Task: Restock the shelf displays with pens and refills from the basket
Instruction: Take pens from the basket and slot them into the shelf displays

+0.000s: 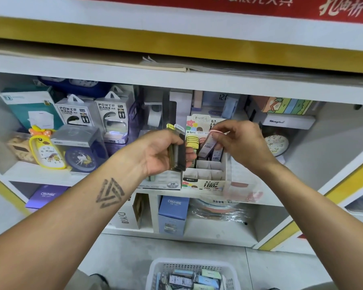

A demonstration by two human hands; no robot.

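The white shelf (40,174) carries clocks (80,159), power-bank boxes (76,111) and a divided refill display box (205,178).

- Divided display box (205,174) sits on the middle shelf, right of the power bank boxes (92,111).
- Basket (155,271) stands on the floor below it.

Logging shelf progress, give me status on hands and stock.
Left hand grips spare refill cases. Right hand pinches pink-capped case, lowering into display box. Front slots empty. Basket still stocked.
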